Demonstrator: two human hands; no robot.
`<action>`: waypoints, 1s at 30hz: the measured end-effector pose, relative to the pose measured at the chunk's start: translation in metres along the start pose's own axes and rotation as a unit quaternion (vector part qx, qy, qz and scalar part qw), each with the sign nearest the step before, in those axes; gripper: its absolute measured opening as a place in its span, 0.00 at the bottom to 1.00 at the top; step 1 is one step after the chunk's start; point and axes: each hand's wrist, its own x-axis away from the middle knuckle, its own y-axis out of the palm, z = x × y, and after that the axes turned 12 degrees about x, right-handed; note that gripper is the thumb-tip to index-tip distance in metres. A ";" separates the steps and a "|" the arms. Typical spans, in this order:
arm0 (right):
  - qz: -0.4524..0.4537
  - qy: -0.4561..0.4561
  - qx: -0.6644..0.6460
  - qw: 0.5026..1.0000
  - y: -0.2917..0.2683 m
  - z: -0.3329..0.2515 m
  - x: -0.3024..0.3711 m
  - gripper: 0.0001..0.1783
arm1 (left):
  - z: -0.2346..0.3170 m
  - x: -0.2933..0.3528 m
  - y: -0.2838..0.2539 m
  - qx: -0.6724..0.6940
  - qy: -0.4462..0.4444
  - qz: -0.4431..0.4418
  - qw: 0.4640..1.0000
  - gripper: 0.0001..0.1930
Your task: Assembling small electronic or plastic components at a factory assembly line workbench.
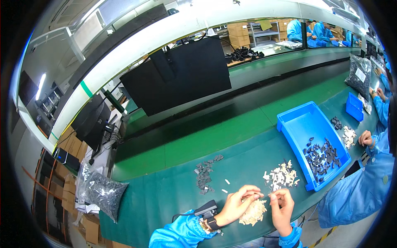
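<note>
My left hand (240, 204) is closed in a pinch above a heap of cream-coloured small parts (253, 213) near the table's front edge. Close by on its right, my right hand (282, 210) also pinches, its fingertips facing the left ones. Whatever sits between the fingers is too small to make out. Just beyond my hands lies a pile of mixed cream and black pieces (282, 175). Small black plastic parts (203, 175) are scattered to the left of it, with two loose white strips (226, 186) between.
A blue tray (294, 142) holding black parts stands on the right. A clear bag of dark parts (103, 194) rests at the table's left end. Beyond the green table (157, 190) hangs a black monitor (182, 74). A co-worker's sleeve (355, 186) is close on the right.
</note>
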 end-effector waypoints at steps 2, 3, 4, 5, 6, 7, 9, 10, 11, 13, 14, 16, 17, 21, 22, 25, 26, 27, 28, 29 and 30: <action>0.022 0.097 -0.134 0.986 -0.004 -0.001 -0.004 0.05 | 0.014 -0.012 0.004 -0.085 -0.008 0.003 0.996 0.10; 0.020 0.101 -0.132 0.986 -0.006 0.004 -0.004 0.06 | 0.001 -0.021 0.000 -0.115 0.062 -0.007 0.991 0.10; 0.020 0.099 -0.133 0.986 -0.009 0.004 -0.005 0.06 | 0.002 -0.028 0.003 -0.116 0.064 -0.007 0.991 0.10; 0.014 0.112 -0.148 0.982 -0.011 0.003 -0.005 0.07 | 0.006 -0.037 0.005 -0.174 0.094 -0.028 0.980 0.10; 0.009 0.126 -0.164 0.978 -0.014 0.002 -0.006 0.07 | 0.009 -0.046 0.007 -0.232 0.123 -0.048 0.964 0.10; 0.012 0.125 -0.165 0.978 -0.015 0.002 -0.006 0.07 | 0.006 -0.056 0.007 -0.230 0.114 -0.068 0.964 0.12; -0.005 0.136 -0.178 0.975 -0.014 0.003 -0.007 0.07 | 0.003 -0.067 0.011 -0.260 0.145 -0.074 0.952 0.13; 0.004 0.136 -0.179 0.974 -0.014 0.004 -0.007 0.07 | 0.004 -0.072 0.016 -0.287 0.174 -0.084 0.938 0.14; 0.001 0.133 -0.183 0.974 -0.014 0.005 -0.007 0.07 | 0.005 -0.071 0.022 -0.293 0.190 -0.072 0.934 0.14; 0.005 0.126 -0.189 0.974 -0.018 0.008 -0.007 0.07 | 0.010 -0.068 0.030 -0.301 0.212 -0.105 0.924 0.14; 0.027 0.130 -0.187 0.973 -0.019 0.010 -0.005 0.07 | 0.011 -0.067 0.032 -0.308 0.234 -0.130 0.913 0.13; -0.008 0.108 -0.124 0.986 -0.020 0.015 -0.003 0.07 | 0.013 -0.056 0.037 -0.251 0.174 -0.131 0.943 0.10; -0.018 0.077 -0.139 0.987 -0.014 0.014 -0.002 0.07 | 0.017 -0.045 0.033 -0.265 0.123 -0.110 0.950 0.09; -0.057 0.007 -0.077 0.995 -0.006 -0.005 -0.007 0.07 | 0.013 -0.021 0.009 -0.195 0.143 -0.046 0.969 0.07; -0.067 -0.008 -0.049 0.997 -0.006 -0.003 -0.009 0.07 | 0.038 -0.013 0.032 -0.199 0.079 -0.008 0.977 0.03; -0.089 -0.048 -0.043 0.994 -0.013 -0.008 -0.007 0.07 | 0.029 -0.004 0.020 -0.144 0.028 0.004 0.989 0.04; -0.086 -0.062 -0.052 0.993 -0.012 -0.003 -0.005 0.07 | 0.026 -0.001 0.021 -0.111 0.009 0.010 0.994 0.04; -0.053 -0.094 -0.020 0.994 -0.012 -0.003 -0.005 0.07 | 0.023 0.000 0.019 -0.095 0.002 0.004 0.995 0.05; -0.027 -0.129 0.010 0.991 -0.011 -0.007 -0.006 0.08 | 0.021 0.002 0.016 -0.080 -0.003 0.007 0.997 0.05; -0.069 -0.061 -0.022 0.995 -0.013 -0.017 -0.004 0.07 | 0.020 0.005 0.014 -0.050 -0.019 0.020 0.998 0.05; -0.074 -0.065 -0.023 0.995 -0.011 -0.018 -0.004 0.07 | 0.019 0.007 0.012 -0.049 -0.013 0.023 0.998 0.04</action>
